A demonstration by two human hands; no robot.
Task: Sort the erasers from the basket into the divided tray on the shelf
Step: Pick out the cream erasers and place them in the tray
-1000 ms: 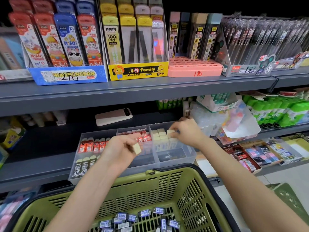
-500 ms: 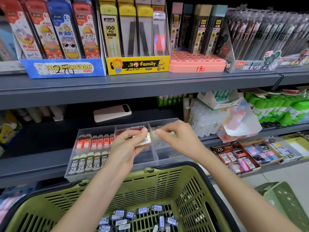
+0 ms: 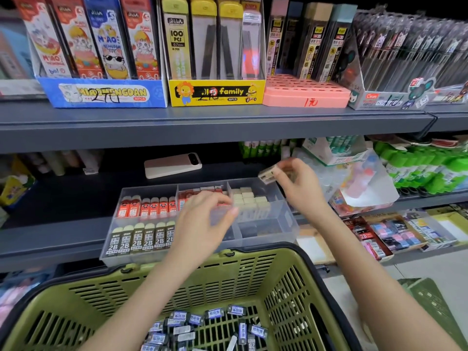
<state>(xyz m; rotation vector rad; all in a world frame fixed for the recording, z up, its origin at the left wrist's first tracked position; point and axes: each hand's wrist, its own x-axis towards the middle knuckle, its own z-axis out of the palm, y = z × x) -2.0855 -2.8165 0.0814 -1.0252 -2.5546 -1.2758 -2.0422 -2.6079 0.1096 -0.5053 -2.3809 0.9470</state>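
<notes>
A clear divided tray (image 3: 286, 224) sits on the lower shelf, holding red-sleeved erasers, 2B erasers and plain cream erasers in separate sections. My right hand (image 3: 301, 188) pinches a small cream eraser (image 3: 269, 175) above the tray's right back corner. My left hand (image 3: 202, 224) hovers over the tray's middle with fingers loosely spread, holding nothing that I can see. Below, a green basket (image 3: 253, 274) holds several dark erasers with blue labels (image 3: 215, 312).
A beige phone-like device (image 3: 172, 165) lies behind the tray. Green bottles (image 3: 430, 168) and a plastic bag of goods (image 3: 359, 188) stand to the right. The upper shelf (image 3: 202, 125) overhangs with boxed pencil leads. A second green crate (image 3: 430, 300) sits on the floor.
The eraser passed from my left hand to my right, which lifted it up and to the right. My left hand opened and lowered over the tray.
</notes>
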